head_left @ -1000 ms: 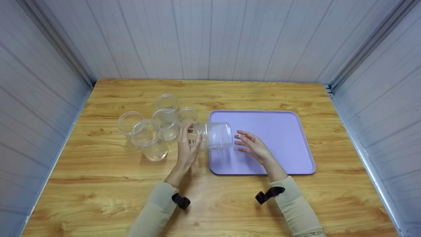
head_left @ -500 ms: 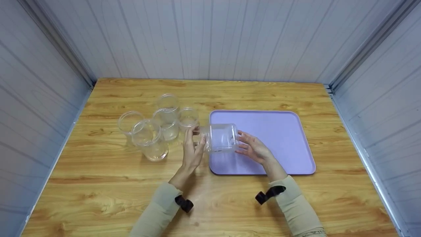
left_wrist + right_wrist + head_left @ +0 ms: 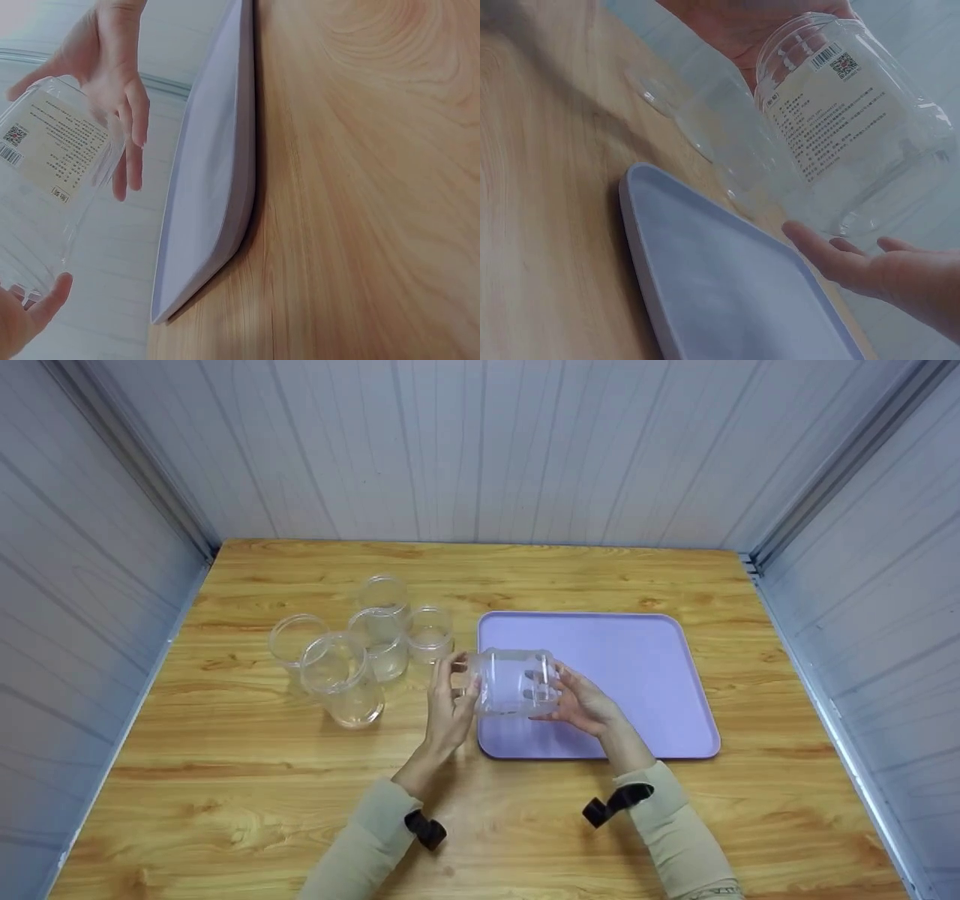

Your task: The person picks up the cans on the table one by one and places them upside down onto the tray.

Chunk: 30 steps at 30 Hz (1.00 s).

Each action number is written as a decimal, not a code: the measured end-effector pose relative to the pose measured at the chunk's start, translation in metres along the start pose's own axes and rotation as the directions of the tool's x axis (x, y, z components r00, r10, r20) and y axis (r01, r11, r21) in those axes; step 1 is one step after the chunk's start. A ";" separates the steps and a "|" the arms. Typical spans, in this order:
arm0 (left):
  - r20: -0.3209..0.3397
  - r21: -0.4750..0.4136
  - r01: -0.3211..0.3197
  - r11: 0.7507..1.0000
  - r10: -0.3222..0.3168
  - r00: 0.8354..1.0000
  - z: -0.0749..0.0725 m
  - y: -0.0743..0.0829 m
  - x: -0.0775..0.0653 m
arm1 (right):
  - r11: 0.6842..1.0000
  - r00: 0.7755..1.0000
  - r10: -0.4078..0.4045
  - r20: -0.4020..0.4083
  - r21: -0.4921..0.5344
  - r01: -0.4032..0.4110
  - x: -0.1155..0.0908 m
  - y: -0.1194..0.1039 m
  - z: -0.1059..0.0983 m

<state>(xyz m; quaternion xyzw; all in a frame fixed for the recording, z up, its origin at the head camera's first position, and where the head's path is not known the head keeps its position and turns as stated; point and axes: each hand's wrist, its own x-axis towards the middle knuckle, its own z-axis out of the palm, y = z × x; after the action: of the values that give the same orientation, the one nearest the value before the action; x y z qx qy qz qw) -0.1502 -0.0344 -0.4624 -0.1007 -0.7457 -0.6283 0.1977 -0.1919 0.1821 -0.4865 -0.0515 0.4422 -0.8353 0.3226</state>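
A clear plastic jar (image 3: 514, 682) lies sideways in the air over the left part of the purple tray (image 3: 637, 682). A printed label with a QR code shows on its side in both wrist views. My left hand (image 3: 448, 709) grips the jar round its mouth end. At the base end is my right hand (image 3: 589, 701), its fingers spread round the bottom and showing through the clear plastic in the head view. In the left wrist view, my right hand (image 3: 105, 67) spans the base, thumb on one side and fingers on the other.
Several more clear jars (image 3: 356, 701) stand upright in a group on the wooden table (image 3: 247, 810), left of the tray. The nearest small jar (image 3: 430, 637) is just behind my left hand. Pale panel walls (image 3: 480, 450) enclose the table at the back and sides.
The jar has moved to the right in my left hand, further over the tray. My right hand, apart from the jar a second ago, now holds its base end.
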 end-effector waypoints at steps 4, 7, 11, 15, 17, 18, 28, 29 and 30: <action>0.001 -0.004 -0.020 1.000 0.020 1.000 0.002 0.001 -0.002 | 1.000 0.999 -0.008 0.033 0.003 0.008 -0.002 0.000 0.000; -0.001 -0.010 -0.033 0.999 0.033 0.999 0.003 0.001 -0.003 | 1.000 0.999 -0.005 0.035 -0.007 0.005 -0.003 0.000 0.000; 0.000 -0.008 -0.033 0.999 0.033 0.999 0.003 0.001 -0.002 | 1.000 1.000 -0.005 0.012 -0.027 0.005 -0.003 0.000 0.000; 0.011 -0.006 -0.033 0.999 0.033 0.999 0.003 0.000 -0.002 | 0.999 1.000 -0.008 -0.005 -0.040 0.008 -0.003 0.000 0.001; 0.025 -0.014 -0.033 0.999 0.033 0.999 0.002 0.000 -0.001 | 0.999 1.000 -0.010 -0.016 -0.051 0.009 -0.003 -0.001 0.002; 0.031 -0.018 -0.032 0.999 0.032 0.999 0.002 0.000 -0.001 | 0.998 1.000 -0.013 -0.024 -0.058 0.011 -0.003 -0.001 0.003; 0.113 -0.045 -0.010 0.999 0.015 0.994 -0.002 0.000 0.002 | 0.991 0.988 -0.046 -0.144 -0.128 0.027 -0.005 -0.006 0.011; 0.121 -0.030 -0.011 1.000 0.014 0.993 -0.002 -0.005 0.003 | 0.990 0.986 -0.048 -0.158 -0.137 0.026 -0.005 -0.006 0.011; 0.127 -0.010 -0.014 1.000 0.016 0.992 -0.002 -0.010 0.003 | 0.989 0.984 -0.052 -0.172 -0.145 0.027 -0.005 -0.007 0.012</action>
<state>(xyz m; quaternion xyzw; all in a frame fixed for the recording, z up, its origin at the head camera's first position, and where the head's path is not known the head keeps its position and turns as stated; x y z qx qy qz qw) -0.1566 -0.0383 -0.4695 -0.1469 -0.7532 -0.6224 0.1541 -0.1870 0.1798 -0.4728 -0.0092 0.5262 -0.8092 0.2611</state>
